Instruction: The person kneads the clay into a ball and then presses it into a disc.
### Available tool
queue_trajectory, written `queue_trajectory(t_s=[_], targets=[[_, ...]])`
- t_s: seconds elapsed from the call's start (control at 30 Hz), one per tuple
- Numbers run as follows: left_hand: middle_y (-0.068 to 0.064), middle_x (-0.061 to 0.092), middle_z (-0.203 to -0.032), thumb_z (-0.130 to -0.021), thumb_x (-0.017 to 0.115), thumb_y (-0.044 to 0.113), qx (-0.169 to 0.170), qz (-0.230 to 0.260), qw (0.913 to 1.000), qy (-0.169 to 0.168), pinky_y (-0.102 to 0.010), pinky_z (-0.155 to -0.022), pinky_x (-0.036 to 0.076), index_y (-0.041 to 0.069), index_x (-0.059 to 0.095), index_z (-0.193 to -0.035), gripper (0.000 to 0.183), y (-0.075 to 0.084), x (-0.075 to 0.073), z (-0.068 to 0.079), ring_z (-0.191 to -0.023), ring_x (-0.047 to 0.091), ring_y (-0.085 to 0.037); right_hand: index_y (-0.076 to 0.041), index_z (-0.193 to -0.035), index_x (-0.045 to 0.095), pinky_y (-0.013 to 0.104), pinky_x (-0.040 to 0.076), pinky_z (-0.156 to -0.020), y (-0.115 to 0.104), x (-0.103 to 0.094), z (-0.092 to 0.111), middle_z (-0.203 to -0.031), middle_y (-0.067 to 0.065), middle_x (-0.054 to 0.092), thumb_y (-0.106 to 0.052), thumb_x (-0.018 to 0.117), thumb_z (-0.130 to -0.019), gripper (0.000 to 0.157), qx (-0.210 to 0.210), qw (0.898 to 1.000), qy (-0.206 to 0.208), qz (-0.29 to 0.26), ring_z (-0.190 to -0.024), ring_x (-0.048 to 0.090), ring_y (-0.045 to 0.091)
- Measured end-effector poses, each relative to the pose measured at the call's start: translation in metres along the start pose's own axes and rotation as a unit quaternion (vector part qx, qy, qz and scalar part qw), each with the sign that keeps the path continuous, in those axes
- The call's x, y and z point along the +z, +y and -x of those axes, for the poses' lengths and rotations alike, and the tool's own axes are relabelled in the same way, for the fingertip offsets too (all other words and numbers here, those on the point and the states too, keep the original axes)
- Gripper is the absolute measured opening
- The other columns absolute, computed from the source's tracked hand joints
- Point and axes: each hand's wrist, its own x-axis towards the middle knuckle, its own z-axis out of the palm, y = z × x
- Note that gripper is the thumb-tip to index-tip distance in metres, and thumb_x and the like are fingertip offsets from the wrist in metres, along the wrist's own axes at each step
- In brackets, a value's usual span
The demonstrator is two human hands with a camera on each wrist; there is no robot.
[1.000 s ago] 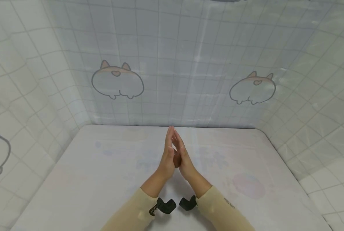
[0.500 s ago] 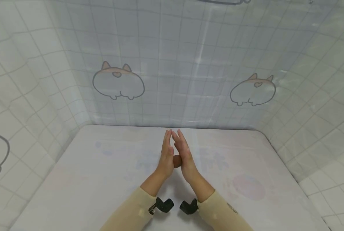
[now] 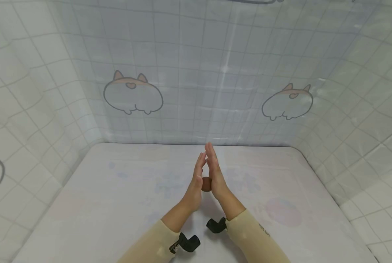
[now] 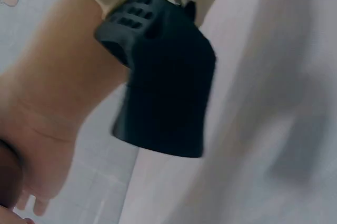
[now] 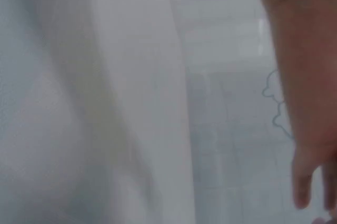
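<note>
In the head view a small brown ball (image 3: 206, 184) sits between the two palms, above the white table. My left hand (image 3: 194, 188) presses it from the left, its fingers straight and pointing away. From the other side my right hand (image 3: 217, 179) presses it, fingers also straight and reaching slightly farther forward. The fingertips lean close together. At the lower left of the left wrist view, part of the brown ball (image 4: 8, 176) shows against a palm; most of it is cut off. The right wrist view shows a blurred hand at the right edge, without the ball.
A white table (image 3: 117, 204) with faint coloured prints lies under the hands. Pale grid-patterned sheeting (image 3: 196, 73) with cartoon animals stands behind and at both sides. Black curved mounts (image 3: 190, 243) stick inward from both wrists.
The palms slide against each other: my right hand has moved forward and my left hand back. The ball between them has shifted slightly right.
</note>
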Motion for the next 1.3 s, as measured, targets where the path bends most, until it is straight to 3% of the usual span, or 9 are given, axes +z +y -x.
queue_trajectory(t_s=[0.1, 0.33, 0.5, 0.63, 0.8, 1.07, 1.3], targets=[[-0.007, -0.002, -0.168, -0.101, 0.004, 0.066, 0.017, 0.008, 0.9998, 0.012, -0.067, -0.114, 0.008, 0.009, -0.001, -0.161, 0.083, 0.002, -0.003, -0.001, -0.152, 0.004, -0.032, -0.019, -0.163, 0.003, 0.054, 0.009, -0.12, 0.008, -0.001, -0.001, -0.167, 0.0, 0.007, -0.059, 0.01, -0.106, 0.07, 0.002, 1.0, -0.014, 0.012, -0.153, 0.008, 0.021], [-0.005, 0.002, -0.168, -0.102, 0.006, 0.067, 0.028, 0.018, 0.9987, 0.039, -0.063, -0.116, 0.008, 0.01, 0.001, -0.161, 0.082, 0.005, -0.011, -0.007, -0.152, 0.01, -0.032, -0.023, -0.163, 0.007, 0.056, 0.013, -0.119, 0.017, 0.004, 0.0, -0.167, -0.001, 0.01, -0.074, 0.015, -0.098, 0.083, 0.021, 0.998, -0.023, 0.045, -0.152, 0.011, 0.019], [-0.005, -0.001, -0.168, -0.099, 0.005, 0.071, 0.015, 0.003, 0.9984, 0.055, -0.067, -0.115, 0.006, 0.011, 0.002, -0.161, 0.087, 0.005, -0.014, -0.01, -0.153, 0.001, -0.028, -0.022, -0.163, 0.004, 0.06, 0.014, -0.117, 0.017, 0.011, 0.006, -0.168, 0.002, 0.007, -0.071, 0.011, -0.1, 0.08, -0.004, 0.997, -0.052, 0.063, -0.153, 0.009, 0.022], [-0.005, -0.004, -0.168, -0.097, 0.006, 0.074, 0.016, -0.022, 0.9979, 0.059, -0.07, -0.113, 0.006, 0.012, 0.002, -0.161, 0.09, 0.002, -0.016, -0.013, -0.153, -0.003, -0.028, -0.022, -0.163, 0.002, 0.062, 0.012, -0.117, 0.014, 0.016, 0.011, -0.168, 0.001, 0.003, -0.065, 0.007, -0.102, 0.074, -0.019, 0.997, -0.067, 0.043, -0.153, 0.006, 0.024], [-0.007, -0.006, -0.167, -0.096, 0.005, 0.075, 0.015, -0.044, 0.9978, 0.048, -0.071, -0.112, 0.004, 0.011, 0.002, -0.161, 0.091, -0.006, -0.019, -0.014, -0.153, -0.005, -0.03, -0.019, -0.162, 0.0, 0.062, 0.007, -0.118, 0.004, 0.022, 0.015, -0.168, 0.002, 0.001, -0.063, 0.005, -0.103, 0.074, -0.028, 0.998, -0.059, 0.013, -0.153, 0.005, 0.025], [-0.006, -0.011, -0.167, -0.099, 0.004, 0.07, 0.017, -0.022, 0.9995, 0.014, -0.071, -0.112, 0.0, 0.011, -0.003, -0.161, 0.086, -0.005, -0.007, -0.002, -0.153, -0.009, -0.03, -0.021, -0.162, 0.002, 0.056, 0.008, -0.119, -0.009, 0.015, 0.014, -0.167, 0.003, 0.007, -0.067, 0.004, -0.101, 0.077, -0.018, 0.999, -0.001, 0.042, -0.153, 0.008, 0.024], [-0.01, -0.002, -0.168, -0.099, 0.003, 0.069, -0.005, 0.051, 0.9984, -0.025, -0.07, -0.113, 0.006, 0.017, -0.001, -0.162, 0.082, 0.001, 0.003, 0.006, -0.152, 0.01, -0.033, -0.027, -0.162, 0.004, 0.057, 0.007, -0.119, -0.005, -0.002, 0.011, -0.167, -0.004, 0.007, -0.067, 0.007, -0.101, 0.073, 0.009, 0.999, 0.015, 0.04, -0.153, 0.008, 0.022]])
